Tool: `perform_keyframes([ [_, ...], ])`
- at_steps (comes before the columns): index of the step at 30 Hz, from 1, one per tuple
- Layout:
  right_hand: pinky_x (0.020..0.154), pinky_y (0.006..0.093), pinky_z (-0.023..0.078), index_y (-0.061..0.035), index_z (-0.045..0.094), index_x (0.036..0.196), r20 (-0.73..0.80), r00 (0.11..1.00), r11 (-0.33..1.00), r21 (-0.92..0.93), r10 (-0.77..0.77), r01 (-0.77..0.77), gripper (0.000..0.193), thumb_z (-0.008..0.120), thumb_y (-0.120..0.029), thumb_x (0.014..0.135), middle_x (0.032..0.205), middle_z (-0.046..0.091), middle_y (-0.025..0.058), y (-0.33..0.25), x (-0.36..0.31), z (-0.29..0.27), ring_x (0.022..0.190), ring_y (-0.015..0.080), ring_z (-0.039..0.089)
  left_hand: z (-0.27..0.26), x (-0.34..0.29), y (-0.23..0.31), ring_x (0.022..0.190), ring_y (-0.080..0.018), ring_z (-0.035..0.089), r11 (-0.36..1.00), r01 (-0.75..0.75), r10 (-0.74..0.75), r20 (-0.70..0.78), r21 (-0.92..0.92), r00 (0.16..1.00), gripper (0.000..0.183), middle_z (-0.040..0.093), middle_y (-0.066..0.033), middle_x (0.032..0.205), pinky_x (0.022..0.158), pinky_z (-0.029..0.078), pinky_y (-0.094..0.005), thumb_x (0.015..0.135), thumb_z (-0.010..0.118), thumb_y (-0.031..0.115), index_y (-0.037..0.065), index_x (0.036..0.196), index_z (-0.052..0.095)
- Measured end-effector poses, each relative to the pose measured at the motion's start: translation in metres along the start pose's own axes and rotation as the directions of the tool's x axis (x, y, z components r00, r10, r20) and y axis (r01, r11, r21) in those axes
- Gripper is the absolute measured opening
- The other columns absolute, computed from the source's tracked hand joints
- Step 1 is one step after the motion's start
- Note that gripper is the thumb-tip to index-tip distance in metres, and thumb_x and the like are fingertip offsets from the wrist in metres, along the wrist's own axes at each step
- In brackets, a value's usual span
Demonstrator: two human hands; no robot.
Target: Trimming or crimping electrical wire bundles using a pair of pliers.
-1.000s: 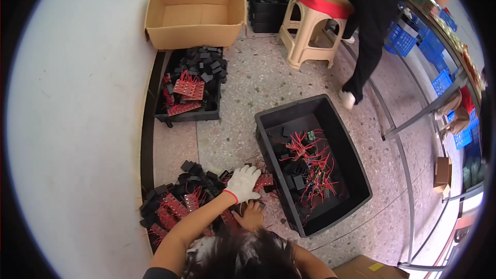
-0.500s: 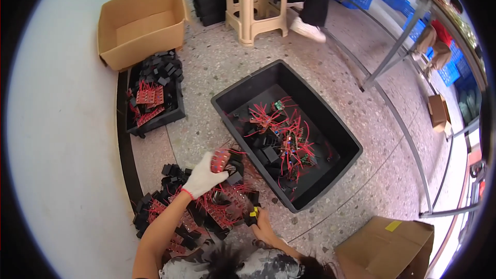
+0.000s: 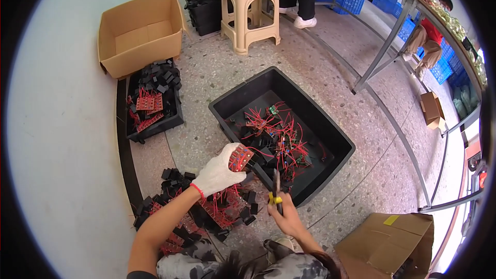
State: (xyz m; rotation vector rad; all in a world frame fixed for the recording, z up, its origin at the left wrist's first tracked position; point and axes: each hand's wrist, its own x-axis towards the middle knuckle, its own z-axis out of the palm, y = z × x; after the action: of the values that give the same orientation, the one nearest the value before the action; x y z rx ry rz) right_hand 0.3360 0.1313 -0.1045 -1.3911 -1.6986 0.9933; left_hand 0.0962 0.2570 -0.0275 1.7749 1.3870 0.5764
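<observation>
My left hand [image 3: 217, 172], in a white knitted glove with a red cuff, grips a red circuit board [image 3: 241, 158] over the near left rim of the black bin [image 3: 324, 119]. Dark block-shaped parts and red wires hang by the board. My bare right hand [image 3: 289, 220] is closed round pliers [image 3: 276, 197] with black-and-yellow handles. Their metal jaws point up, right of the board and apart from it, in front of the bin's near wall. Inside the bin lie red-wired boards [image 3: 283, 144] and black blocks. Below my left hand is a heap of red boards [image 3: 222, 209] with black blocks.
At the left stand a smaller black bin [image 3: 173, 121] with boards and blocks, and a cardboard box [image 3: 139, 54]. Another cardboard box [image 3: 382, 243] is at lower right. A beige stool [image 3: 243, 41] and a seated person are ahead; metal table legs [image 3: 380, 46] rise at the right.
My left hand has moved right with the board, from above the heap to the bin's rim. The pliers in my right hand have risen, jaws upward, beside the bin. The view has shifted slightly.
</observation>
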Motion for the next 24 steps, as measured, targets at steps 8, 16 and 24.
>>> perform_keyframes([
  [8,0.079,0.0332,0.06,-0.0002,0.05,0.133,0.362,0.896,0.802,0.438,0.255,-0.405,0.034,0.058,-0.015,0.103,0.112,0.06,0.0067,-0.012,0.026,-0.024,0.102,0.0125,0.06,0.03,0.028,0.012,0.106,-0.0246,0.061,0.976,0.011,0.027,0.171,-0.216,0.985,0.05,0.062,-0.0143,0.112,0.098,0.044,-0.0378,0.108,0.037,0.051,0.006,0.127,0.049],
  [16,0.082,0.0354,0.06,0.0011,0.052,0.128,0.349,0.852,0.832,0.263,0.39,-0.489,0.032,0.059,-0.016,0.102,0.103,0.064,0.0083,-0.011,0.031,-0.062,0.097,0.0168,0.066,0.033,0.048,0.035,0.089,-0.0184,0.056,0.995,-0.001,0.014,0.12,-0.103,0.993,0.037,0.06,-0.0148,0.096,0.084,0.047,-0.0367,0.108,0.044,0.039,0.003,0.112,0.051],
  [24,0.067,0.0322,0.059,0.0014,0.056,0.114,0.46,0.785,0.747,0.321,0.415,-0.583,0.03,0.058,-0.026,0.102,0.09,0.064,0.0081,0.0,0.045,-0.075,0.081,0.0174,0.067,0.053,0.056,0.033,0.089,-0.0434,0.065,0.996,0.001,0.017,0.214,-0.087,0.977,0.043,0.065,-0.0224,0.09,0.079,0.047,-0.0467,0.106,0.043,0.046,0.005,0.107,0.054],
])
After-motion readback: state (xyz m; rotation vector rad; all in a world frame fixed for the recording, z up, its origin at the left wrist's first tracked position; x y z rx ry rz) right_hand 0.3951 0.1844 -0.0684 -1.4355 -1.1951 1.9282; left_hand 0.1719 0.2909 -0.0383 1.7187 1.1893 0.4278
